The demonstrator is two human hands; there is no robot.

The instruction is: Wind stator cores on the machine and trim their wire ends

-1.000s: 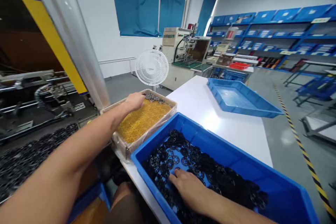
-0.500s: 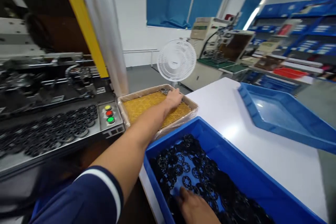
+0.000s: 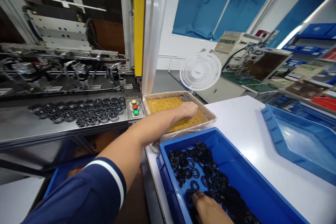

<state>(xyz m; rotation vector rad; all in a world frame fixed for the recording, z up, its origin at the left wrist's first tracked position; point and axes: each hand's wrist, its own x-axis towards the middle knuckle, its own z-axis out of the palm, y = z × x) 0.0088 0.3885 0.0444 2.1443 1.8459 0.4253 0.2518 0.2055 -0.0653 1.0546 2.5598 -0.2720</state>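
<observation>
My left hand [image 3: 189, 109] reaches into a plastic-lined box [image 3: 210, 116] with a yellow, grainy-looking layer [image 3: 164, 103]. Its fingers curl downward and are closed; what they hold, if anything, is hidden under the hand. Just behind it, a few dark grey round parts [image 3: 185, 97] lie at the box's back edge. Inside the deep blue bin [image 3: 244, 162], the fingers of my right hand [image 3: 208, 207] are drawn together at a black ring-shaped part [image 3: 189, 195]. Many similar black rings [image 3: 201, 150] lie heaped and scattered around that hand.
Left stands a machine with a metal ledge [image 3: 15, 126] carrying rows of dark round parts [image 3: 86, 108]. Its button panel [image 3: 135, 107] has yellow, red and green buttons. A white fan [image 3: 201, 71] stands behind the box. Right, a blue tray [image 3: 301, 143] rests on the white table [image 3: 236, 112].
The view has swung left, showing more of the machine. My left hand has come nearer along the box from its back edge, fingers more curled. My right hand stays among the black rings.
</observation>
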